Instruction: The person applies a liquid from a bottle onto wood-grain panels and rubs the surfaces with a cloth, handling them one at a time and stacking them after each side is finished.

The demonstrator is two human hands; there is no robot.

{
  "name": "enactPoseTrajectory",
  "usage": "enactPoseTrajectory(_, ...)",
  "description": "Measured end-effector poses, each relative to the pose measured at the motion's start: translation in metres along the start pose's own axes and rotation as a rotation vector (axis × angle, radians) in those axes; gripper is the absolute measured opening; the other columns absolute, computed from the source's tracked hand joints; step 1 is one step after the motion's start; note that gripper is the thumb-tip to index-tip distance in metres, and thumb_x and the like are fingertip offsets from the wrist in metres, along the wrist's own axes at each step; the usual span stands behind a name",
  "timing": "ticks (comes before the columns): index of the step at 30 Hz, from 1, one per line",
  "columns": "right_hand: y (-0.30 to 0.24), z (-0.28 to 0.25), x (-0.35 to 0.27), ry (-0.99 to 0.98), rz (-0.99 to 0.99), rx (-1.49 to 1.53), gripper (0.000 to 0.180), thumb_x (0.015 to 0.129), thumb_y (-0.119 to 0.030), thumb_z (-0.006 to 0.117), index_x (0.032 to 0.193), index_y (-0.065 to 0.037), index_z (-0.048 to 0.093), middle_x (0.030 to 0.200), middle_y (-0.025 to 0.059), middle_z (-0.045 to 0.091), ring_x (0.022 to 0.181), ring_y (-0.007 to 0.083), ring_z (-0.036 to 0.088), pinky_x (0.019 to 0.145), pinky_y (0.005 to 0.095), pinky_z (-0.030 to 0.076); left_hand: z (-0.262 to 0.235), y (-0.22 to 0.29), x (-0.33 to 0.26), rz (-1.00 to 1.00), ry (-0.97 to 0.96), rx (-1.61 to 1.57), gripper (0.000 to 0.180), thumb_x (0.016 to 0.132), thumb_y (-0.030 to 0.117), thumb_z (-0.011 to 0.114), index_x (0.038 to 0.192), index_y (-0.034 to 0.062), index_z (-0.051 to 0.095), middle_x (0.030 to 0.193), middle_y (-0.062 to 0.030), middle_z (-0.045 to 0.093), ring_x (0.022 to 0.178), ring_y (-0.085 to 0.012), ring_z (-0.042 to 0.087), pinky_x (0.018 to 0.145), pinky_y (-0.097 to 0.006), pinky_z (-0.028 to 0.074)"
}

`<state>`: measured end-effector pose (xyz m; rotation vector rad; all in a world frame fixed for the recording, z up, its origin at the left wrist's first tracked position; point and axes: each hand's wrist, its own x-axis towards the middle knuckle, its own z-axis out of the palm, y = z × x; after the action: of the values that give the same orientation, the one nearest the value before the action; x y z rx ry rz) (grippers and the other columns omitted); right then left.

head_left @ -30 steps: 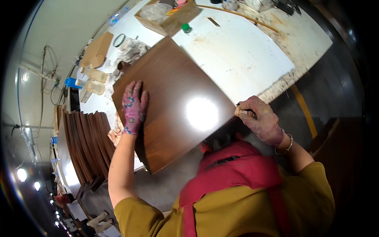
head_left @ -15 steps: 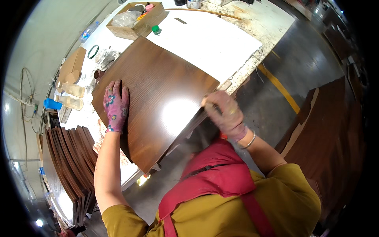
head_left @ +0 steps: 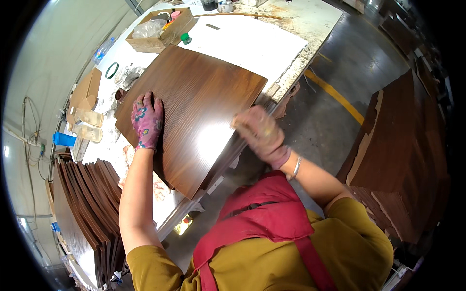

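A dark brown wood-grain panel lies flat and askew on the white-topped worktable. My left hand, in a pink flowered glove, rests flat on the panel's left part, fingers stretched out. At the panel's near right edge is my right hand, in a worn, stained pink glove. Its fingers are bent together at the edge and smeared by motion. Whatever they hold, if anything, is hidden.
Behind the panel stand a shallow box of small items and a green cap. Clear bottles and a blue cup sit left. Stacked brown panels stand lower left; another brown stack stands right.
My right hand has slid toward me and left along the panel's near right edge. My left hand has shifted slightly right and up on the panel. The view has turned a little.
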<state>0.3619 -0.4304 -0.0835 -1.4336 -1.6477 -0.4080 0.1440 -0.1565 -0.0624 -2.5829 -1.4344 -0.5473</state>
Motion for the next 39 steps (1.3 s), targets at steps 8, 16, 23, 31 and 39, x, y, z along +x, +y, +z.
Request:
enactPoseTrajectory(8,-0.134,0.052,-0.023,-0.184,-0.068,0.366,0.02,0.085,-0.012,0.068,0.105,-0.01,0.066,0.087,0.0051,0.061,0.073,0.0258,0.062,0.061,0.0383,0.052,-0.007,0.004,0.001,0.021,-0.001,-0.074,0.048,0.099,0.042,0.051,0.135,0.0113,0.057,0.14,-0.0126,0.056,0.133,-0.0337,0.049,0.112,-0.048,0.035)
enactPoseTrajectory(16,-0.131,0.025,-0.015,-0.248,-0.265,0.407,0.017,0.08,-0.013,0.068,0.096,-0.009,0.066,0.093,0.0048,0.061,0.08,0.0259,0.062,0.064,0.0366,0.052,0.003,-0.006,-0.003,0.053,0.047,-0.059,0.049,0.098,0.046,0.049,0.133,0.012,0.059,0.136,-0.0153,0.058,0.129,-0.0348,0.052,0.109,-0.049,0.037)
enactPoseTrajectory(23,-0.11,0.011,-0.002,-0.26,-0.081,0.297,0.022,0.083,-0.009,0.069,0.104,-0.013,0.067,0.089,0.0007,0.059,0.079,0.0241,0.06,0.067,0.0351,0.051,0.002,0.002,-0.001,0.051,0.074,-0.077,0.055,0.098,0.048,0.047,0.137,0.0114,0.057,0.141,-0.016,0.056,0.132,-0.0362,0.049,0.112,-0.051,0.033)
enactPoseTrajectory(31,-0.065,0.019,-0.015,-0.096,0.081,0.13,0.023,0.086,-0.012,0.073,0.108,-0.014,0.068,0.095,0.0045,0.065,0.084,0.0259,0.062,0.075,0.0374,0.051,-0.006,0.0,-0.003,0.021,-0.021,-0.063,0.051,0.101,0.045,0.047,0.138,0.0112,0.055,0.145,-0.0147,0.052,0.137,-0.0354,0.045,0.114,-0.05,0.032)
enactPoseTrajectory(39,0.05,-0.014,0.013,0.151,0.373,0.077,0.013,0.089,-0.006,0.069,0.102,-0.006,0.068,0.099,0.0102,0.066,0.09,0.025,0.062,0.082,0.0356,0.05,-0.01,0.004,0.002,0.053,-0.061,-0.053,0.048,0.101,0.04,0.048,0.139,0.0115,0.054,0.146,-0.0125,0.052,0.139,-0.0322,0.044,0.116,-0.049,0.031)
